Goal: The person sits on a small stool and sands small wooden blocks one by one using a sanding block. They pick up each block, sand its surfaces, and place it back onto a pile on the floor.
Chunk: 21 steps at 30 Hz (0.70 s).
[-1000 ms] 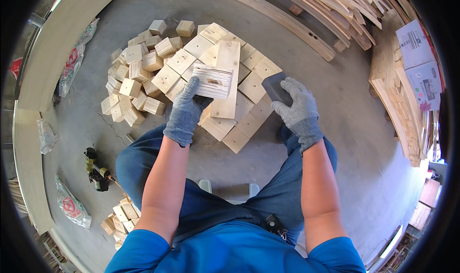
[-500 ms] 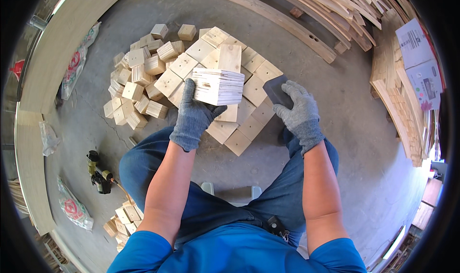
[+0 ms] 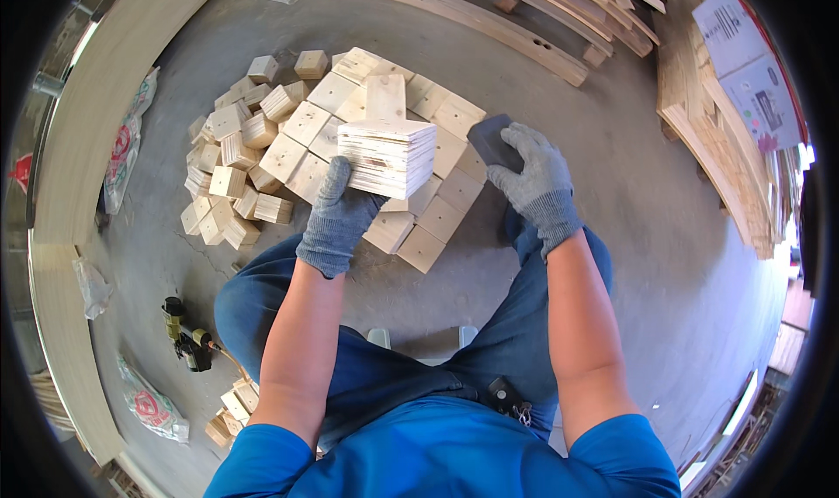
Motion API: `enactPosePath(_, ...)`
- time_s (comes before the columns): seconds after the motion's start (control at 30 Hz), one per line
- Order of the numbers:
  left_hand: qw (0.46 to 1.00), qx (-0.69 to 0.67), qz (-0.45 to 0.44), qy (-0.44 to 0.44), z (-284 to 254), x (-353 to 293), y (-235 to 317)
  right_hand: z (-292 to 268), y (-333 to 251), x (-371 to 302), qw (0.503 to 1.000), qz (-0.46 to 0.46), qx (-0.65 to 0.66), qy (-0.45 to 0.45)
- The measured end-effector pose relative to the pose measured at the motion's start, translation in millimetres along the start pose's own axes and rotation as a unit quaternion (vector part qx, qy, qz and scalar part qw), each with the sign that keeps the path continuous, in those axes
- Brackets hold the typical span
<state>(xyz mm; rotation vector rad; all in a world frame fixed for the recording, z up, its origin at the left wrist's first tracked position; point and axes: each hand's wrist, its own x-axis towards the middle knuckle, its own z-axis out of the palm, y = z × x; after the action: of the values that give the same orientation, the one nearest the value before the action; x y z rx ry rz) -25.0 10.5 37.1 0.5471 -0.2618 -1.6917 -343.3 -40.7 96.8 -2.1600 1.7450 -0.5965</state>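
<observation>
My left hand (image 3: 334, 223), in a grey knit glove, grips a layered plywood block (image 3: 393, 162) from its lower left side. The block's striped edges face me, and it is held above a patch of wooden blocks (image 3: 306, 124) set side by side on the floor. In my right hand (image 3: 540, 182), also gloved, is a dark grey rectangular pad (image 3: 495, 141), apart from the plywood block. I cannot tell what kind of pad it is. A single block (image 3: 385, 96) lies on top of the patch, just beyond the held one.
Loose wooden blocks (image 3: 227, 182) are heaped left of the patch. A nail gun (image 3: 185, 336) with a hose lies by my left knee, near more blocks (image 3: 236, 406). Long boards (image 3: 472, 22) lie far off. A white carton (image 3: 752, 70) sits on stacked wood at right.
The plywood block has tipped in my left hand, so more of its top face shows. The view has shifted slightly. My right hand still holds the dark pad.
</observation>
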Motion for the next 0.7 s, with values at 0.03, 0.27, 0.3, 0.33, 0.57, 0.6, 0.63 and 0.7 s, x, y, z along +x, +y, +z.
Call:
enactPosePath(0.03,1.000,0.018,-0.014,-0.004,12.0,-5.0,-0.6,-1.8,3.2,-0.9,1.000,0.005,0.001,0.008)
enactPosePath(0.27,0.987,0.114,-0.117,-0.008,20.3,-30.7,-34.5,-14.9,18.8,-12.0,0.999,0.031,0.014,0.040)
enactPosePath(0.3,0.983,0.133,-0.128,0.004,22.9,-37.2,-41.6,-16.0,19.7,-14.3,0.998,0.037,0.015,0.039)
enactPosePath(0.33,0.980,0.138,-0.141,0.018,23.8,-42.8,-51.7,-17.4,22.2,-16.4,0.998,0.042,0.017,0.038)
enactPosePath(0.57,0.954,0.119,-0.254,0.105,-9.4,-75.7,-135.9,-19.3,47.7,-26.1,0.995,0.030,0.063,0.076)
enactPosePath(0.6,0.947,0.115,-0.272,0.124,-22.7,-78.8,-143.5,-23.0,47.4,-27.3,0.994,0.033,0.065,0.076)
enactPosePath(0.63,0.940,0.111,-0.291,0.142,-34.1,-81.5,-150.6,-26.7,47.3,-28.9,0.994,0.035,0.066,0.075)
enactPosePath(0.7,0.923,0.144,-0.312,0.172,-46.6,-85.6,-157.4,-29.6,45.3,-30.1,0.994,0.046,0.072,0.071)
